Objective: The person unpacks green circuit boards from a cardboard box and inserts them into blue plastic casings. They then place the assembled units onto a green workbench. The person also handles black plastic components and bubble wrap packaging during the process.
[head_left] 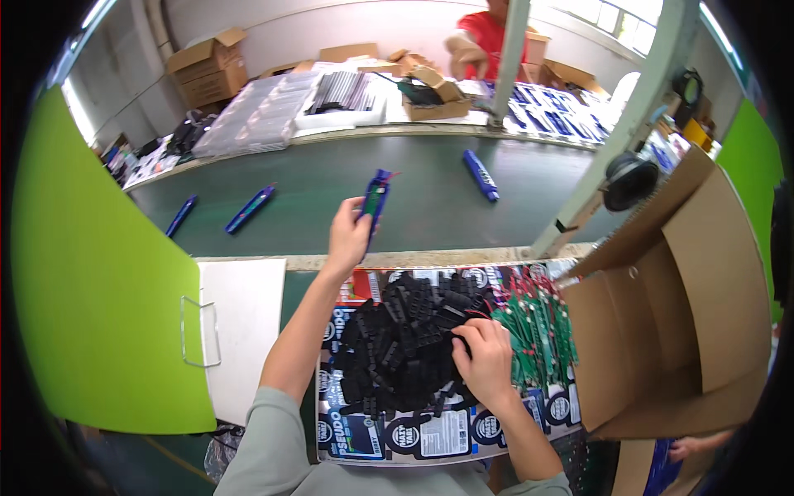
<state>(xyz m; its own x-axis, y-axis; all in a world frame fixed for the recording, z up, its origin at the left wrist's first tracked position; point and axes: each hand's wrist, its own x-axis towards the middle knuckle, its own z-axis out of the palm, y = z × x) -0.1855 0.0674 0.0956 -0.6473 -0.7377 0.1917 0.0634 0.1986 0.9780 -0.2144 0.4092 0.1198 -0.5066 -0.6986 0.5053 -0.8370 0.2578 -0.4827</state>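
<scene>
My left hand [349, 236] is raised over the near edge of the conveyor belt, closed around a slim blue plastic casing [382, 183]. A green circuit board strip sits in the casing, and a red wire sticks out at its top. Lower down, my right hand [486, 355] is at the right side of a heap of small black plastic parts [405, 339]. Its thumb and fingers are drawn together; what they pinch, if anything, is hidden. Just right of it lie many green circuit boards [533, 335] with red wires, on a printed sheet [447, 438].
Blue casings [480, 175] lie spread on the green belt [331, 165]. An open cardboard box [670, 322] stands at the right, beside a metal post [612, 140]. A green panel [116, 273] borders the left. Across the belt a person in red [480, 41] works; another person's hand [691, 446] shows lower right.
</scene>
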